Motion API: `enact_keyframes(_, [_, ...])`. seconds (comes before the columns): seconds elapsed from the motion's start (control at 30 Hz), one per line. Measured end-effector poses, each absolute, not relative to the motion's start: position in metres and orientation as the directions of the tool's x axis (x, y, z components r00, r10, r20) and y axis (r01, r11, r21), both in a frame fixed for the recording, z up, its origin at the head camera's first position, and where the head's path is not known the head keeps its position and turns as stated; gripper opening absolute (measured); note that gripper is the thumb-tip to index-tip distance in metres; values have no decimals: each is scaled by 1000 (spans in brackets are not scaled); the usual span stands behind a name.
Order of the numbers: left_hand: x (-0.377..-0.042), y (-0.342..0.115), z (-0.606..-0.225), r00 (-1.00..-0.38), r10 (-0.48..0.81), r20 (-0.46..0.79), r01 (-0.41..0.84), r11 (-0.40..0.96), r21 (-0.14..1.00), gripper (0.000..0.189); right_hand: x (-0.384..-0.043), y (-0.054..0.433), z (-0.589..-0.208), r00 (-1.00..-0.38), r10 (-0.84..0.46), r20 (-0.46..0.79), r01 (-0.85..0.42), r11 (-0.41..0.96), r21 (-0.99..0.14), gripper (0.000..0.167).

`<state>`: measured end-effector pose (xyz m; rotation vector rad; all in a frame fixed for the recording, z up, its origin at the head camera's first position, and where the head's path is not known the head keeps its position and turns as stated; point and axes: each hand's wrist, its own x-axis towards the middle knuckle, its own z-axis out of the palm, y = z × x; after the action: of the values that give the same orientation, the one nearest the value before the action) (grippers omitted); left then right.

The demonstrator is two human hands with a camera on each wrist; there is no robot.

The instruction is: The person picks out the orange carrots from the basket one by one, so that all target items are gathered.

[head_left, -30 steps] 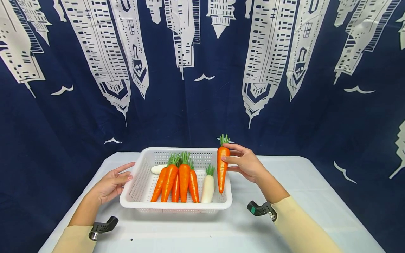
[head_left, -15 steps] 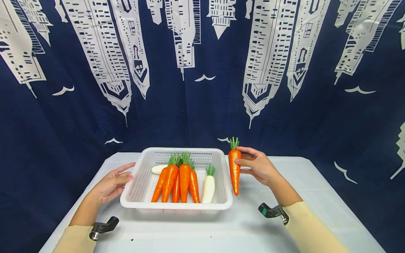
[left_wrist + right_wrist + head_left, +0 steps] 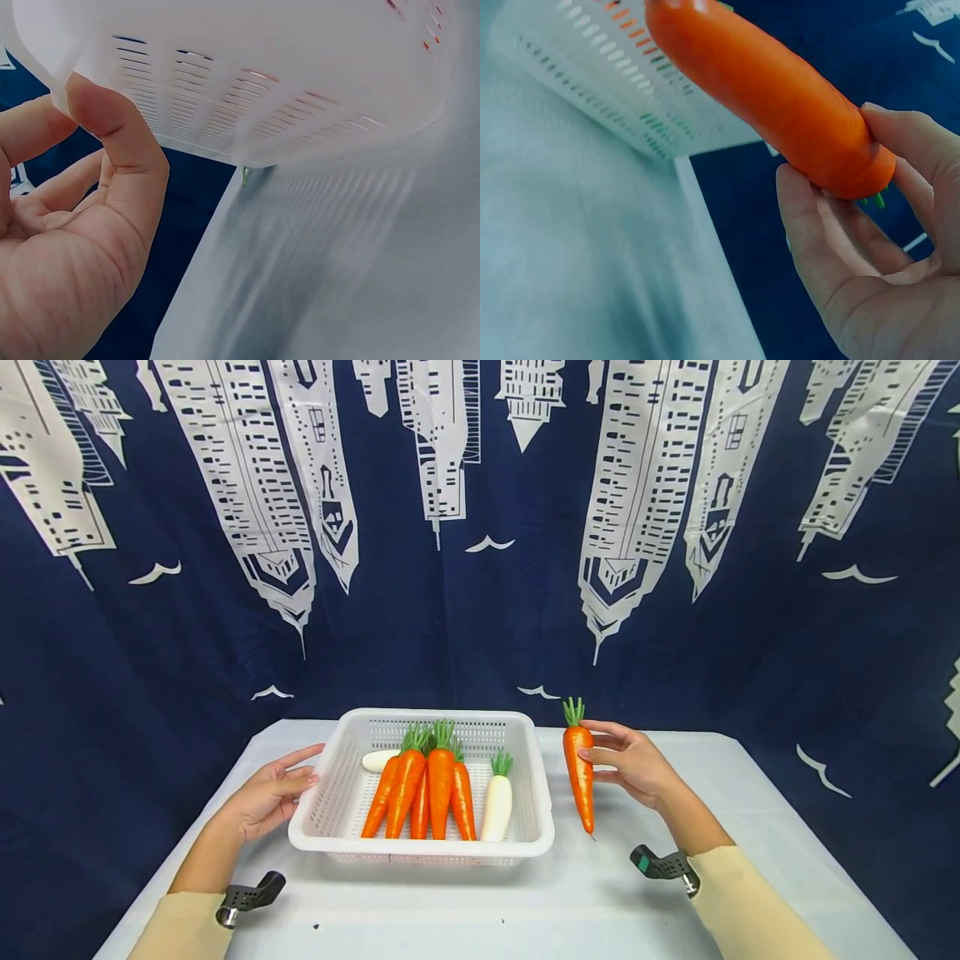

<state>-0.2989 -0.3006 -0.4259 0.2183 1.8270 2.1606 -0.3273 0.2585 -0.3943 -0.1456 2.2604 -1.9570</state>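
Note:
My right hand (image 3: pixel 628 764) pinches an orange carrot (image 3: pixel 578 768) near its green top, right of the basket. The carrot hangs upright, tip down, above the table. In the right wrist view the thumb and fingers lie on both sides of the carrot (image 3: pixel 780 90). My left hand (image 3: pixel 264 795) holds the left rim of a white perforated plastic basket (image 3: pixel 420 852) between thumb and fingers; the left wrist view shows the thumb (image 3: pixel 97 105) on the rim. Inside the basket lie several carrots (image 3: pixel 441 785), a white radish (image 3: pixel 497 808) with a green top, and another white piece (image 3: pixel 378 761), partly hidden.
The basket stands on a table with a pale cloth (image 3: pixel 420 927). Behind the table hangs a dark blue curtain (image 3: pixel 450 627) printed with white buildings. Black straps with camera mounts sit on the wrists.
My right hand has carried the carrot from above the basket's right side out to the right and slightly lower. The left hand and the basket stay in place.

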Motion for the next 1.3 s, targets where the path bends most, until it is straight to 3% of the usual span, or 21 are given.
enact_keyframes(0.43, [-298, -302, -425, -937, 344, -58, -122, -168, 978, 76, -337, 273, -424, -985, -153, -77, 59, 116, -991, 65])
enact_keyframes(1.0, [-299, -302, -426, -936, 348, -48, -118, -184, 976, 72, -349, 282, -458, -965, -231, -125, 105, 97, -990, 62])
enact_keyframes(1.3, [-299, -301, -427, -933, 356, -49, -120, -180, 976, 75, -354, 282, -464, -962, -220, -165, 130, 164, -978, 63])
